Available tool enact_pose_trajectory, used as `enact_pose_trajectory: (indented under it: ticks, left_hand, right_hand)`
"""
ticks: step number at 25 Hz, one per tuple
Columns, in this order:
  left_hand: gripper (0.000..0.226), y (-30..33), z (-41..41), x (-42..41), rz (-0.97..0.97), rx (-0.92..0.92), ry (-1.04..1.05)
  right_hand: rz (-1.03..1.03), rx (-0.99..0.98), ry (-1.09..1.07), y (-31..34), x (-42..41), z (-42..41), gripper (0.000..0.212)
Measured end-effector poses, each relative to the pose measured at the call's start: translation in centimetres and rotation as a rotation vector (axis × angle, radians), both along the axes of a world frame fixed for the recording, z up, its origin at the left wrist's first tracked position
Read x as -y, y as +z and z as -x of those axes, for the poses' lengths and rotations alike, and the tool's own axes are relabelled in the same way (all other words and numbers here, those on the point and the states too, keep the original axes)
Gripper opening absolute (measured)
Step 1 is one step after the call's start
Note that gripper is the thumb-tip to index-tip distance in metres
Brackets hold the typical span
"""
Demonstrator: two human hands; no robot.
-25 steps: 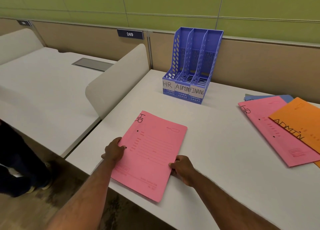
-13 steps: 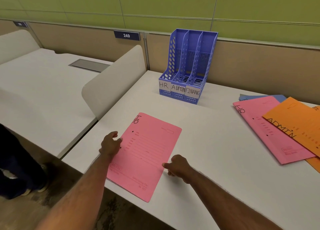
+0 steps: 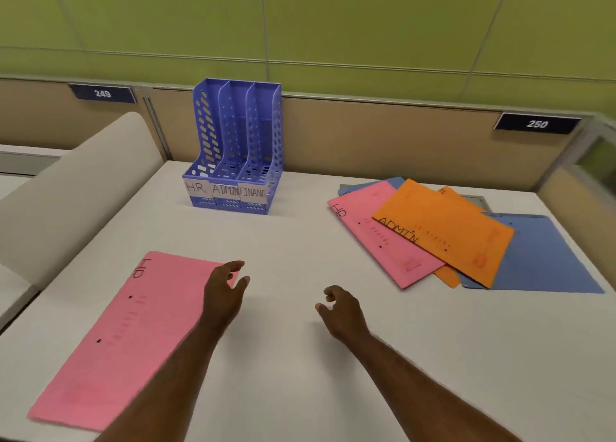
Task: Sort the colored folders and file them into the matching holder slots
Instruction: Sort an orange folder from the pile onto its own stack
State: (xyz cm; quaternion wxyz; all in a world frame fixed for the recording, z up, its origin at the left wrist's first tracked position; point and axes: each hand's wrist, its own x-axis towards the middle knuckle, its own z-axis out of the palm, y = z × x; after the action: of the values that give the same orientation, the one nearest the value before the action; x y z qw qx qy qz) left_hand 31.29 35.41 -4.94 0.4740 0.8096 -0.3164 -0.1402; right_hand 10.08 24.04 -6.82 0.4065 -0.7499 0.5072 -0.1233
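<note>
Found the pink HR folder (image 3: 126, 335) lying flat at the front-left corner of the tabletop (image 3: 300, 391), its near edge close to the front edge, label end turned toward the back; judged it set apart there as the start of an HR group, away from the unsorted heap. Saw the left hand (image 3: 225, 295) over that folder's far right corner, fingers loosely spread and gripping nothing; could not tell whether it touched the sheet. Saw the right hand (image 3: 340, 311) just above bare tabletop near the middle, fingers slackly curled, likewise empty, pointed toward the right side, probably so as to reach for the next folder. Noted the blue holder (image 3: 233, 148) upright against the back edge, left of centre, slots marked HR, ADMIN and FINANC from left to right, with no folder visible in any of them, so judged the filing not yet begun. Found the rest fanned out toward the back-right corner: a second pink folder (image 3: 376, 241) partly under an orange ADMIN folder (image 3: 443, 231), both over a blue folder (image 3: 540, 258), overlapped so that the labels showed. Made out another orange and another blue edge beneath.
</note>
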Motion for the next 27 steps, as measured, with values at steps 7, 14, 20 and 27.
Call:
enact_pose_trajectory:
  ticks: [7, 14, 20, 27]
  left_hand:
    - [0.034, 0.7, 10.3, 11.5, 0.065, -0.118, -0.157]
    - [0.034, 0.7, 19.2, 21.7, 0.041, -0.256, -0.257]
    - [0.041, -0.4, 24.2, 28.5, -0.004, -0.428, -0.203]
    - [0.057, -1.7, 27.4, 33.8, -0.096, -0.684, -0.097]
  right_hand:
    - [0.176, 0.009, -0.187, 0.5, 10.5, 12.4, 0.046]
    - [0.22, -0.002, -0.274, 1.0, 21.2, 21.5, 0.043]
    - [0.258, -0.032, -0.275, 0.3, 28.2, 25.5, 0.044]
    - [0.218, -0.061, -0.333, -0.2, 37.6, 28.5, 0.073]
